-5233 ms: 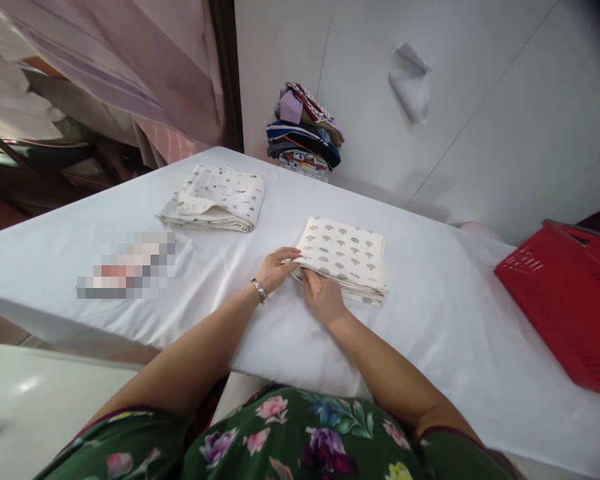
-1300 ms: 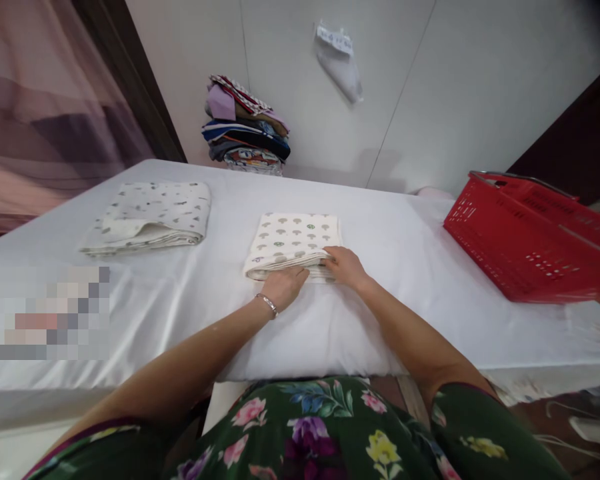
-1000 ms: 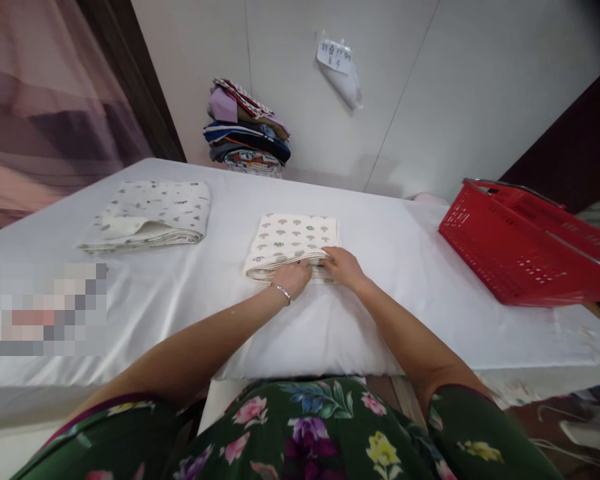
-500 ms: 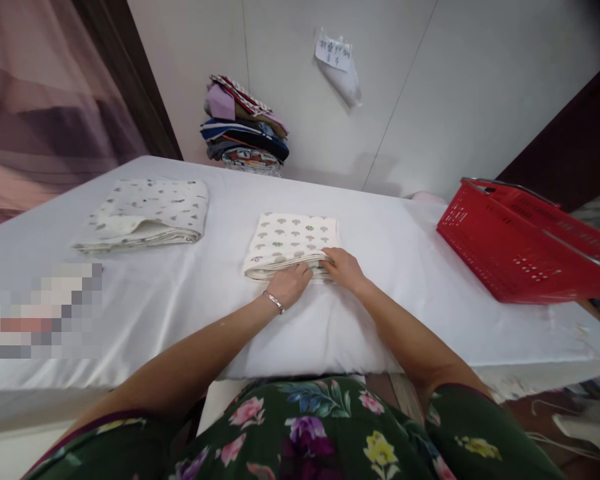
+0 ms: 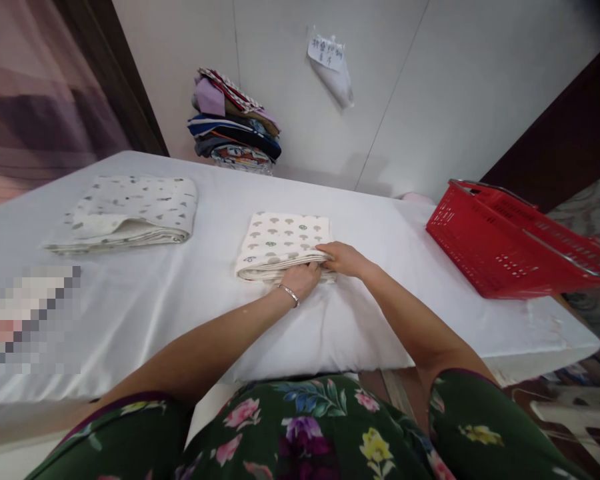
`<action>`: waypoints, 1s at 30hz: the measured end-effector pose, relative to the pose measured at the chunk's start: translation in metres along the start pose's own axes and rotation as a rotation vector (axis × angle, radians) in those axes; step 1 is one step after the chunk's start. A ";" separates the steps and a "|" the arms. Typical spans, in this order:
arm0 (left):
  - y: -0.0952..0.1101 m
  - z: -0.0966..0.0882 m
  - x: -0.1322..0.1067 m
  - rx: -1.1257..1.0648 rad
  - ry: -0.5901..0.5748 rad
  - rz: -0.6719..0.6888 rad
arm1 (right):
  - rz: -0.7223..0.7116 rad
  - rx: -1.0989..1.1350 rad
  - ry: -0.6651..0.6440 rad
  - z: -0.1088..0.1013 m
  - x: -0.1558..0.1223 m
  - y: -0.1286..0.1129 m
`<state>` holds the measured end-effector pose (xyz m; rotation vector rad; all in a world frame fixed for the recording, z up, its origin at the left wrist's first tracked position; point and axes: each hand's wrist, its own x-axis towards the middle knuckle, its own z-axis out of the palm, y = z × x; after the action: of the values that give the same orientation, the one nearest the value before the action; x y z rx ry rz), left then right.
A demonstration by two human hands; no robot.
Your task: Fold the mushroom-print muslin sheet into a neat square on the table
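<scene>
Head view has you at a table [image 5: 180, 320] covered in a white sheet, with a fair bit parked around your work. Off to your left sits a folded grey-print cloth [image 5: 140, 200], front flap gaping a little, and nearer you on that side is a pixelated item [image 5: 23, 310], so can't tell what it is. Over on your right is a red basket [image 5: 500, 247], well apart from your hands. Past the far edge there's a clothes pile [image 5: 237, 123] by the wall [image 5: 400, 60], plus a handwritten note [image 5: 326, 55] up on that wall.

Your mushroom-print cloth [image 5: 285, 235] is mid-table, folded flat, open layers facing you. Your right hand [image 5: 345, 259] is mostly closed, pinching the top layers near the right end of that front edge. Your left hand [image 5: 303, 279], with a bracelet [image 5: 290, 295] on the wrist, is half curled and tucked against the same edge; fingertips are hidden, so no idea if it's gripping.

Count: two folded printed cloths, one basket, one pile (can't count its pieces), one note. Basket's side blocks the view in, so can't say what it holds.
</scene>
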<state>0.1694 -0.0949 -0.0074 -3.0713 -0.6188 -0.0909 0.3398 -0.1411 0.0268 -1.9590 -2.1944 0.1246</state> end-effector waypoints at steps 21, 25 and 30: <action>0.005 0.011 0.006 -0.052 0.084 0.059 | 0.060 0.281 0.071 0.002 -0.005 -0.002; 0.004 0.014 0.004 -0.043 0.083 0.092 | 0.060 0.268 0.072 0.003 -0.006 -0.002; 0.003 0.013 -0.003 -0.077 0.106 0.079 | -0.012 0.128 0.069 0.006 -0.018 -0.009</action>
<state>0.1684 -0.0987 -0.0204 -3.1349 -0.4994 -0.2810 0.3312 -0.1600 0.0208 -1.8534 -2.1002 0.1881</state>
